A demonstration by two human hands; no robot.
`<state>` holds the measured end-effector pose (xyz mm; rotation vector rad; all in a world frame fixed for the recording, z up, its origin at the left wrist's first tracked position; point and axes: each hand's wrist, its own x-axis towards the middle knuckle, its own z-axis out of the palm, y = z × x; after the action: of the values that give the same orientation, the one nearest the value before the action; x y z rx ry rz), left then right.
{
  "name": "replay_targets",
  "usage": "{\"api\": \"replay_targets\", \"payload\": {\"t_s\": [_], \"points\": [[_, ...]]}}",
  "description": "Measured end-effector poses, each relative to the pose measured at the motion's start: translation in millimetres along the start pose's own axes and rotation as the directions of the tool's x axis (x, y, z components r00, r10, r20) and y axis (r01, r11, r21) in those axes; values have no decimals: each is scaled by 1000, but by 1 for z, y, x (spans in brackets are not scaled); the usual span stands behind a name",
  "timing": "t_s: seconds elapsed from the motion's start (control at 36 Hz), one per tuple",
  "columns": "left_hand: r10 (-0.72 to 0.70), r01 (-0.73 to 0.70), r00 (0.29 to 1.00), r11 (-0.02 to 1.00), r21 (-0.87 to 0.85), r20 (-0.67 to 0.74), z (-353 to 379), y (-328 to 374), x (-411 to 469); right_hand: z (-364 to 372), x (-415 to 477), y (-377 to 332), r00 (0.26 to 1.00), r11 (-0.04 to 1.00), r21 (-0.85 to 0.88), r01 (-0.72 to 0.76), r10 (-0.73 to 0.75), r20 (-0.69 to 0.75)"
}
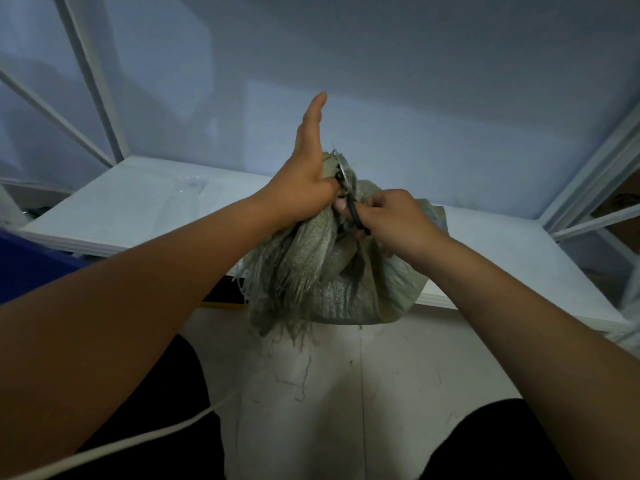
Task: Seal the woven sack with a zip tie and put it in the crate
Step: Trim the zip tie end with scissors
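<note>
The left hand [304, 183] squeezes the woven sack [329, 278] at its neck (thumb up); the right hand [398, 220] pinches the zip tie [355, 213] just to its right.

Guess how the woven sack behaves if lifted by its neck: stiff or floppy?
Likely floppy: the woven sack creases and bunches where the left hand grips its neck. It will probably sag below the grip, since its body slumps over the table edge. Its loose frayed strands may snag or shed.

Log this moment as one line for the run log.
step: sealing | left hand: grips gathered neck of woven sack | right hand: pinches black zip tie at neck | woven sack: rests on white table edge
</note>
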<state>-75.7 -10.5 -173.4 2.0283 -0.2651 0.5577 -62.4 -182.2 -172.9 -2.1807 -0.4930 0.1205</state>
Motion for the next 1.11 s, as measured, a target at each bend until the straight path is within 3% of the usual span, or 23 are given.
{"api": "replay_targets", "payload": {"t_s": [0.33, 0.44, 0.72, 1.11], "points": [[-21, 22, 999, 1000, -15, 44, 7, 9, 2, 0, -9, -1, 999, 999, 32, -10, 11, -32], [10, -9, 1000, 1000, -26, 13, 8, 11, 3, 1, -11, -1, 997, 993, 119, -12, 22, -77], [8, -10, 1000, 997, -82, -21, 8, 9, 2, 2, -16, -21, 971, 935, 274, -225, 239, -18], [9, -9, 1000, 996, -86, -7, 10, 10, 3, 8, -18, -17, 974, 941, 277, -194, 219, -63]]}}
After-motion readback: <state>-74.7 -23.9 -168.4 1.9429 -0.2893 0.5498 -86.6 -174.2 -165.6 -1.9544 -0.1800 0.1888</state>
